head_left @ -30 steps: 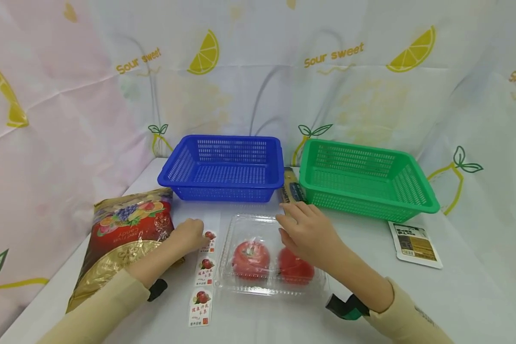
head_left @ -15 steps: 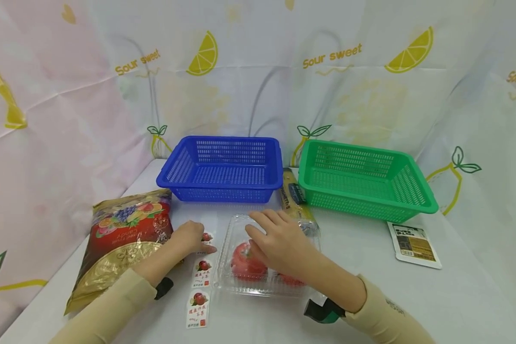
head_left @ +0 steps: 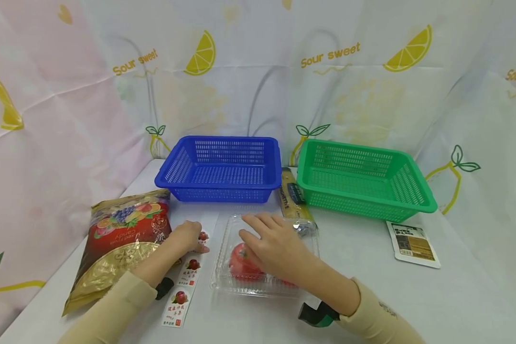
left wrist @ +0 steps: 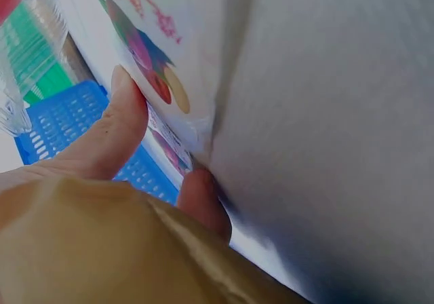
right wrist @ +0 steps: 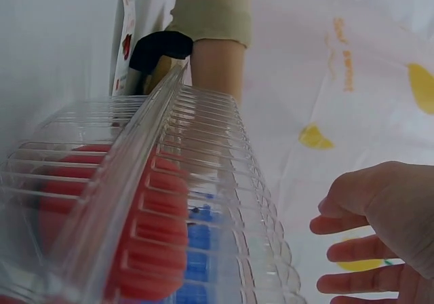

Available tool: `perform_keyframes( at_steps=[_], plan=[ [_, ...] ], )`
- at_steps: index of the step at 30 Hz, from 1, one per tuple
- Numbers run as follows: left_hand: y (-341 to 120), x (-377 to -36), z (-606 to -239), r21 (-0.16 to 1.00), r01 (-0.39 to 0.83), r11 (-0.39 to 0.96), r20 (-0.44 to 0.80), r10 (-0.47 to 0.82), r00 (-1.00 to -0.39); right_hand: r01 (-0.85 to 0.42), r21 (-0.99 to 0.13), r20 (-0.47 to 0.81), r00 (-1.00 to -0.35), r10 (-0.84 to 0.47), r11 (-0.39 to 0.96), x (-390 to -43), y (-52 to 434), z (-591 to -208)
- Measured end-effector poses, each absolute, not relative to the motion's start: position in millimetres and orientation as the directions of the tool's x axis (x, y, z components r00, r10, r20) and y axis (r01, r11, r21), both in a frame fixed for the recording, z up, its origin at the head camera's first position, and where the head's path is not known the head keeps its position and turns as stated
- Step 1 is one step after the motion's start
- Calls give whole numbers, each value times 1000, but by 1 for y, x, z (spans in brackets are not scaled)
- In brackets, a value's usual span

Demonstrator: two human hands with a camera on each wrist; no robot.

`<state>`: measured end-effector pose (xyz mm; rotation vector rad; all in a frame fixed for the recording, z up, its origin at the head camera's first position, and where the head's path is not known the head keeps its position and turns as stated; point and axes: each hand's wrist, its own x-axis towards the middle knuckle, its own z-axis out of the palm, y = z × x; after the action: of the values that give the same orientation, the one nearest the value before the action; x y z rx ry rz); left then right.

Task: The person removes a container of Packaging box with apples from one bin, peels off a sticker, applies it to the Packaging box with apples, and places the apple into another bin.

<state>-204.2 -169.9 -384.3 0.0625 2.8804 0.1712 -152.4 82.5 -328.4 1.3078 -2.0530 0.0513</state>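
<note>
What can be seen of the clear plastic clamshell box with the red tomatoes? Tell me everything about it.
The clear plastic clamshell box is a shallow, ribbed, see-through container lying flat on the white table, in front of the blue basket. Its lid looks shut. Inside sit red tomatoes; one shows plainly and another is mostly hidden. The right hand is spread over its lid with straight fingers; whether it touches cannot be told. A strip of fruit stickers lies just left of it, pinched by the left hand.

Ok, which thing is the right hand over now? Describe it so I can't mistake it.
Start at the blue basket at the back of the table. Directly in front of it lies a clear plastic clamshell box with the right hand over its lid. Unlike the flat packets around it, it is see-through, with red tomatoes inside.
</note>
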Motion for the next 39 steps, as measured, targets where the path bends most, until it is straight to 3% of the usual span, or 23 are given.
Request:
perform_keyframes(
  at_steps=[22,28,39],
  plan=[
    [-170,-198,-379,59,0,998,-269,16,-963,-832,278,573,-258,-778,481,-153,76,-335],
    [-172,-199,-377,89,9,996,-311,36,-950,-832,277,569,-261,-780,480,-153,75,-336],
    [-181,-196,-380,228,12,974,-255,71,-964,-840,261,535,-285,-795,476,-154,73,-338]
  ],
)
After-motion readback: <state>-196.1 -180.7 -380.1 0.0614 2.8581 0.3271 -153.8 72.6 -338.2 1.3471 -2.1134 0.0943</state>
